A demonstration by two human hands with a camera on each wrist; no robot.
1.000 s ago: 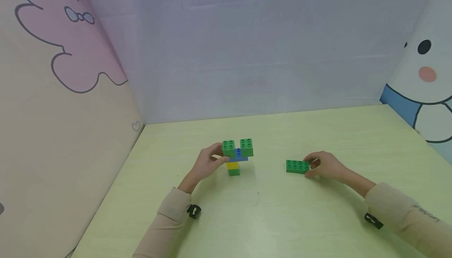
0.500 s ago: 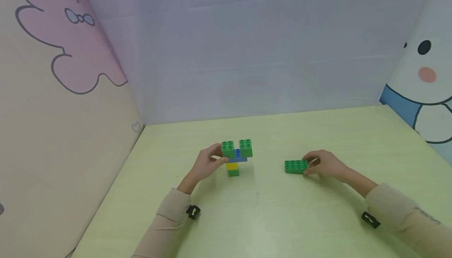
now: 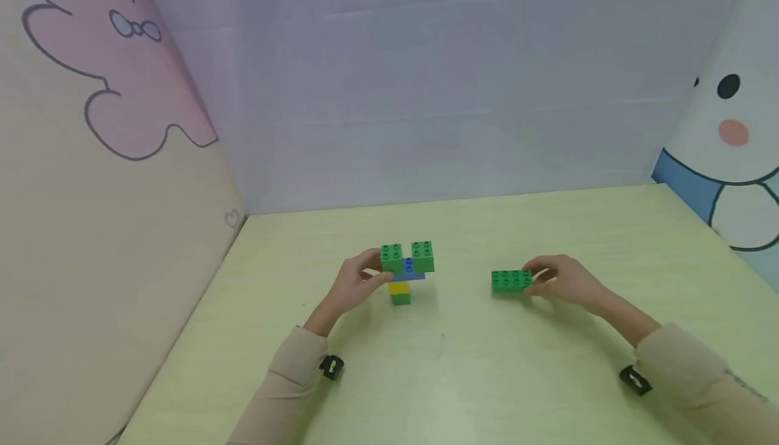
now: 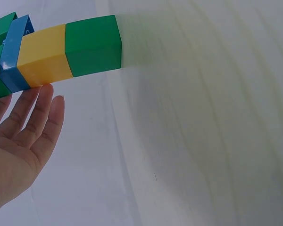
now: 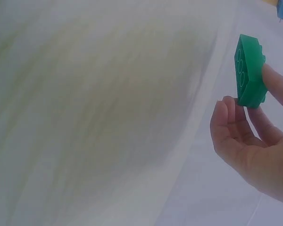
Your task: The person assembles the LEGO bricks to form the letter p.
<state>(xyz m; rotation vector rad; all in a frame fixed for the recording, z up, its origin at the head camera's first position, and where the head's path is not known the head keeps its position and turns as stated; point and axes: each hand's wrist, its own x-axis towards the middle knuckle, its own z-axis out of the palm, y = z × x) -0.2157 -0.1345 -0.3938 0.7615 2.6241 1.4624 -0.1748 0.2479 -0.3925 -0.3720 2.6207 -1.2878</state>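
In the head view, my left hand (image 3: 356,284) grips the upper part of a toy brick stack. Two green bricks (image 3: 422,257) sit apart on a blue brick (image 3: 409,267); below come a yellow brick (image 3: 399,287) and a green brick (image 3: 400,299) at the base. The left wrist view shows that base brick (image 4: 94,46) at the end of the upright stack, with the thumb and fingers at the upper bricks. To the right, my right hand (image 3: 564,280) pinches a long green brick (image 3: 510,281) by its right end. Its hollow underside (image 5: 242,68) shows in the right wrist view, off the table.
Both hands are over a pale yellow-green table (image 3: 475,377). A grey-white cloth wall (image 3: 456,93) rises behind it, with a cartoon-printed panel (image 3: 140,93) on the left and another (image 3: 742,127) on the right. Dark wrist cameras (image 3: 331,367) hang by the sleeves.
My right hand has raised the long green brick slightly from the table, and a shadow now shows below it. The left hand and the stack stay nearly still.
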